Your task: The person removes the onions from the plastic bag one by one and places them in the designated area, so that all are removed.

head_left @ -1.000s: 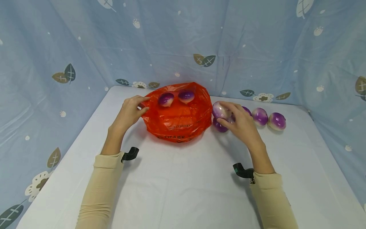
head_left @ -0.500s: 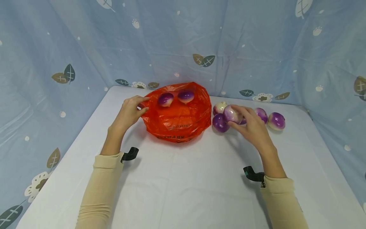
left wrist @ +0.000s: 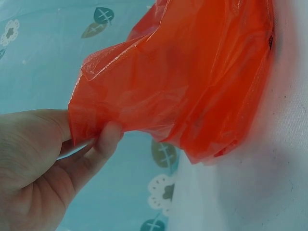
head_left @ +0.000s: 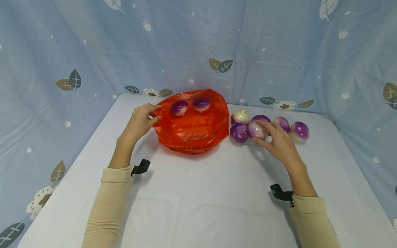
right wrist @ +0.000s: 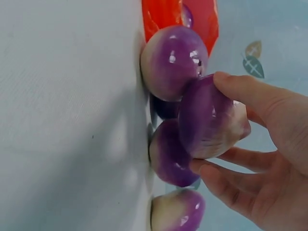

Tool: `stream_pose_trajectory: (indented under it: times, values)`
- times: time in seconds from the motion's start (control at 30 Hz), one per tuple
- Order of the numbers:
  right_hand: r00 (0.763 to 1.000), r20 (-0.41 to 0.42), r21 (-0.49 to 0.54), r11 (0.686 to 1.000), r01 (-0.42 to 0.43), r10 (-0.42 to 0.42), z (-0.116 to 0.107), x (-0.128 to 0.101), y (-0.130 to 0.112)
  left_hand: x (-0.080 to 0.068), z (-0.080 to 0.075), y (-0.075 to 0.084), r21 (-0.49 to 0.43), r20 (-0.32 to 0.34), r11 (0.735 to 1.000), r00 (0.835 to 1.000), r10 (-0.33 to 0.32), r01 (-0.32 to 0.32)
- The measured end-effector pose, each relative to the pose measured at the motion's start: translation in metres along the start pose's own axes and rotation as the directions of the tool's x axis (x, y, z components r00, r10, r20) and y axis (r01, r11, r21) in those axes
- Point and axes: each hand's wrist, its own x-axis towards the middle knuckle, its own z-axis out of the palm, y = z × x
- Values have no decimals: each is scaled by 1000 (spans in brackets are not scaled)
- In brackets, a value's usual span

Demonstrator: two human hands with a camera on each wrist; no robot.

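Note:
My left hand [head_left: 139, 120] pinches the left rim of a red plastic bag [head_left: 192, 137] between thumb and fingers; the left wrist view shows the thin bag edge [left wrist: 101, 106] caught there. Inside the bag are two purple-and-white onions, one left [head_left: 179, 108] and one right [head_left: 201, 104]. With thumb and fingertips my right hand [head_left: 279, 143] holds a glossy onion [head_left: 256, 130]. In the right wrist view this held onion [right wrist: 207, 120] is off the table, close against its neighbours. To its left are a dark purple onion [head_left: 239, 133] and a pale-topped one [head_left: 240, 117].
Behind the held onion sits another onion [head_left: 261, 118]. Two more, one nearer [head_left: 281, 124] and one at the row's end [head_left: 299, 131], stand to the right. A white cloth covers the table [head_left: 198, 193]; a blue patterned curtain [head_left: 173, 41] hangs behind.
My right hand has moved right and a little nearer with its onion, uncovering the pale-topped and dark purple onions beside the bag. The left hand and bag stay put.

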Motion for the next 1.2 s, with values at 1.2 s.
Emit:
stream_pose_trajectory:
  times: [1.2]
  values:
    - [988,134,-29,997,-77,80,8,-12,18,0,-1,0,-2,1,1000,1000,-2,2]
